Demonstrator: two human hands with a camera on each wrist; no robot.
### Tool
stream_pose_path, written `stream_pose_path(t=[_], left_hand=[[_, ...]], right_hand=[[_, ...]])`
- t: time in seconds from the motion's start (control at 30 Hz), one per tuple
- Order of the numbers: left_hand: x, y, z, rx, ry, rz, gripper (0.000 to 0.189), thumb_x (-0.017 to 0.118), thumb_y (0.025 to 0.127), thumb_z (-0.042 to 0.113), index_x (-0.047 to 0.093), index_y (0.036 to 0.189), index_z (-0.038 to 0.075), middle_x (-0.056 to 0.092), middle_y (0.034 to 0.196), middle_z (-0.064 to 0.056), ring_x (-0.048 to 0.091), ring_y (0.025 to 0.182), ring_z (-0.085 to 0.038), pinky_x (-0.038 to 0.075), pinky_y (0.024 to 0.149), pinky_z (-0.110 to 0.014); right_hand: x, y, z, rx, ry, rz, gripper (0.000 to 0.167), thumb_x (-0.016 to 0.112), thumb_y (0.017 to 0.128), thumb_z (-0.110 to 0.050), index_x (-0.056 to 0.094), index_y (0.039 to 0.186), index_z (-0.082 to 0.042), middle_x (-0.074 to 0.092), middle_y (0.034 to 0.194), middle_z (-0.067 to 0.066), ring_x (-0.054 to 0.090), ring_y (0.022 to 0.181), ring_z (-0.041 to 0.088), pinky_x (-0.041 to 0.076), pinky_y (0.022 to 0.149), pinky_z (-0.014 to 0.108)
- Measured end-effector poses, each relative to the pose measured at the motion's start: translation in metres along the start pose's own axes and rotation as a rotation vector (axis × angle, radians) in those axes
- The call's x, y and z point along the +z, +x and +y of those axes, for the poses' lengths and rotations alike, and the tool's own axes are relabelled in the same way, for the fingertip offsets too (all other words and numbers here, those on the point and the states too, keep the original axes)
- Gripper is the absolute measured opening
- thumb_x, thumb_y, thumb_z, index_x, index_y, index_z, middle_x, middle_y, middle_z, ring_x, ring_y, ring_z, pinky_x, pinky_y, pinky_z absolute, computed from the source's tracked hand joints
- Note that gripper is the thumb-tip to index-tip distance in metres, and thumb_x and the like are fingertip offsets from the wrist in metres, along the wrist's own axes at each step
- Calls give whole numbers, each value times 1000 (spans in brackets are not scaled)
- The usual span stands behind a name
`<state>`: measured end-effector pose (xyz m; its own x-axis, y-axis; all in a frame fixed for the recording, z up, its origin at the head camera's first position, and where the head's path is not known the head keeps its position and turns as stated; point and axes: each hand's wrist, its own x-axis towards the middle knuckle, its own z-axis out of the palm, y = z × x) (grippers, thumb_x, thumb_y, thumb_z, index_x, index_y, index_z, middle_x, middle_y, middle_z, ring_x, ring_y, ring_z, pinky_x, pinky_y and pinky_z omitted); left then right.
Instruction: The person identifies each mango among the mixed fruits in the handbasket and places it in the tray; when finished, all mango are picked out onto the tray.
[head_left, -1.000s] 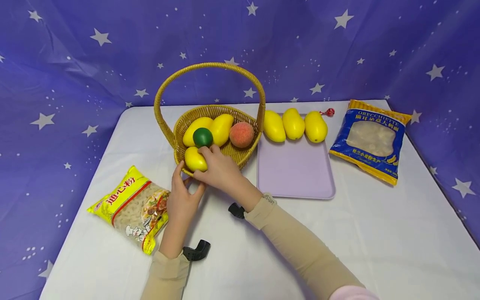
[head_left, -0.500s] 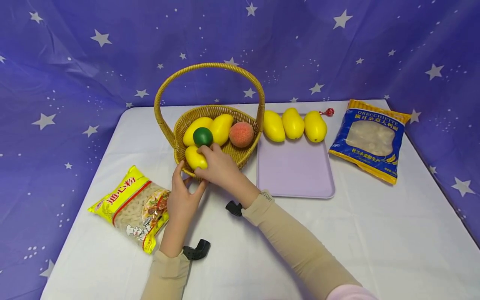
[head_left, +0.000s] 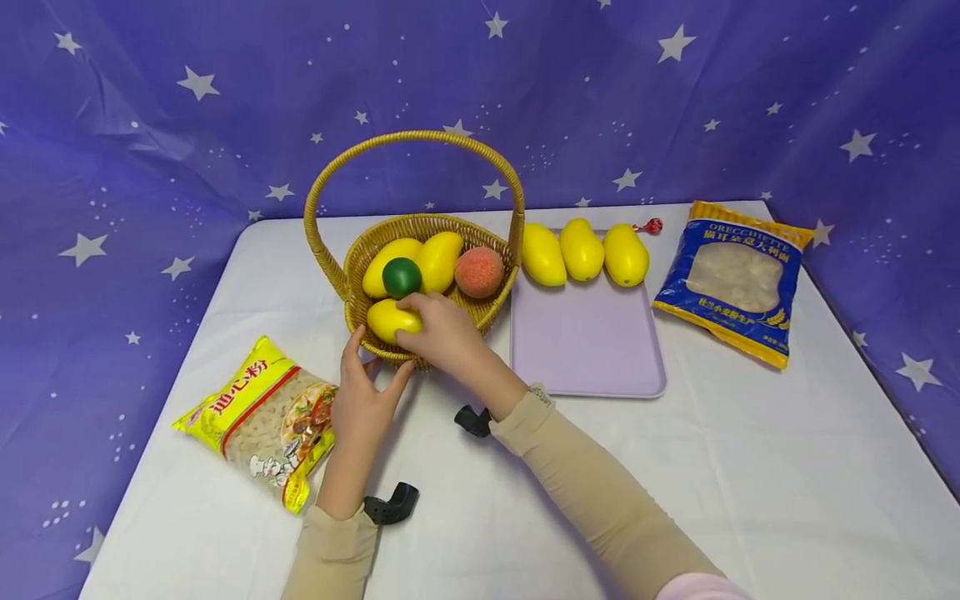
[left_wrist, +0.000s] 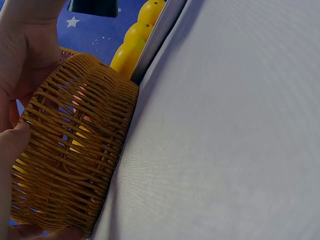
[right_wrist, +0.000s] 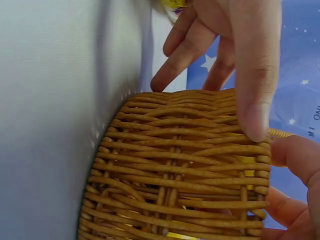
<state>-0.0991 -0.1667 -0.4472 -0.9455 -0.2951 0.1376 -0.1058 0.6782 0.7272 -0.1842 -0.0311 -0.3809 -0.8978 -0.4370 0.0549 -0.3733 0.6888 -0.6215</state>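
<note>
My right hand [head_left: 444, 335] reaches over the near side of the wicker basket [head_left: 480, 315] and pinches a yellow mango [head_left: 384, 322] between thumb and fingers. My left hand [head_left: 367, 402] steadies the basket's near left end, its thumb and fingers spread around the wall. In the right wrist view the left thumb [right_wrist: 254, 117] presses the rim while other fingers touch the woven side. Behind the held mango lie a small dark green ball [head_left: 401, 277], two more mangoes [head_left: 439, 260] and a fuzzy red-orange peach [head_left: 479, 272].
Right of the basket, three mangoes [head_left: 582, 250] lie along the back of a lilac tray [head_left: 588, 342]. A red-wrapped lollipop [head_left: 651, 227] is behind them. A blue pasta bag [head_left: 731, 283] lies at right, a yellow pasta bag [head_left: 273, 421] at left. The basket's tall handle [head_left: 420, 137] arches overhead.
The mango in my right hand has turned to lie more sideways inside the basket. My right thumb has moved up from the rim onto it. My left hand has stayed at the basket.
</note>
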Motion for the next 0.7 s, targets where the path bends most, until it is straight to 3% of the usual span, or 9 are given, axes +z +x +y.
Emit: stream_pose_path(t=[0.43,0.7], left_hand=[[-1,-1,0,28,1,9,89,67,85,54,20,152,19,34,151,-10,61,110,-29,47,78,-52],[0,-1,-2,32,11,15,89,67,85,55,20,152,20,36,150,-10,61,110,-28,47,75,-52]], right_hand=[[-15,-14,-5,-31,19,-19,39,69,88,-29,65,123,-11,64,120,4,59,108,17,46,90,33],[-23,-25,-6,-69,56,14,39,69,88,-27,66,123,-10,64,121,5,59,108,18,46,90,32]])
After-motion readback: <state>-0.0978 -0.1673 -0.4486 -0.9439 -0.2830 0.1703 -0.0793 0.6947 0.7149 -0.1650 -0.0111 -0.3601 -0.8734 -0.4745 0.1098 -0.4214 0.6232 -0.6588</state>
